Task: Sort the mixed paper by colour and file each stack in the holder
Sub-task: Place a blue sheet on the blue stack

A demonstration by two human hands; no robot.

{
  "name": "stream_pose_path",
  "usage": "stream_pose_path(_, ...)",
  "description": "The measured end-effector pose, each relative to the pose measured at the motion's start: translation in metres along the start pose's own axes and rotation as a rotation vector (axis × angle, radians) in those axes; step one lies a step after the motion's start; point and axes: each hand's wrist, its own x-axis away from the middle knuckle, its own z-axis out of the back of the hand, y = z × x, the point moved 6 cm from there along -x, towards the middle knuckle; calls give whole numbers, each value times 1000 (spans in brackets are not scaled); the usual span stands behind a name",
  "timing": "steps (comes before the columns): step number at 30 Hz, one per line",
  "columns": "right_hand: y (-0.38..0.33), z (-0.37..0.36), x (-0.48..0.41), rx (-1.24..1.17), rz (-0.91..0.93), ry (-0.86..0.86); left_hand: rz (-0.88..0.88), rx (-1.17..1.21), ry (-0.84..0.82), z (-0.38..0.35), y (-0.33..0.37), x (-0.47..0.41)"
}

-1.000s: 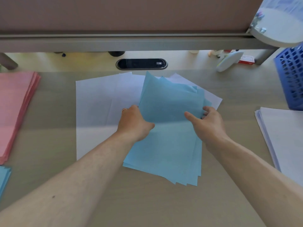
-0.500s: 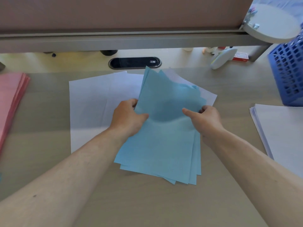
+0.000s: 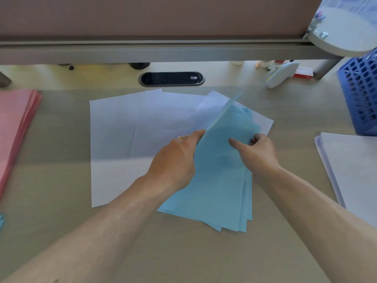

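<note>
Left hand (image 3: 175,160) grasps the left edge of the blue sheets (image 3: 220,193), its fingertips tucked behind the paper, with a ring (image 3: 182,137) on 1 finger. Right hand (image 3: 260,154) pinches the same bundle at its right edge, thumb lying on top and fingers curled round the side. Between the 2 hands the far part of the top blue sheet is lifted and tilted up toward the back of the desk (image 3: 61,231), its raised edge blurred. The near corners lie fanned on the desk.

Under and to the left of the blue sheets lie loose white sheets (image 3: 126,135), overlapping. A pink stack (image 3: 16,127) rests at the desk's left edge and a white stack (image 3: 350,170) at the right, both well apart from the hands. Behind that white stack stands a blue perforated holder (image 3: 359,94). Near the back of the desk sit a black oval cable port (image 3: 171,78) and a white stapler-like tool (image 3: 282,75).
</note>
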Motion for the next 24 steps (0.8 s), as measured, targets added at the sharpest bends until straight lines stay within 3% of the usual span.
stream_pose_path(5, -2, 0, 3, -30, 1, -17, 54, 126, 57, 21, -6, -3)
stream_pose_path(9, -22, 6, 11, 4, 61, 38, 81, 508, 161, 49, -20, 6)
stream_pose_path(13, -66, 0, 33, -316, 162, -129, 111, 847, 273, 86, -29, 17)
stream_pose_path(19, -146, 7, 74, -378, 523, -220, 52, 951, 463, 142, -30, 33)
stream_pose_path(24, -175, 10, 101, -471, 682, -279, -48, 896, 644, 177, -22, 52)
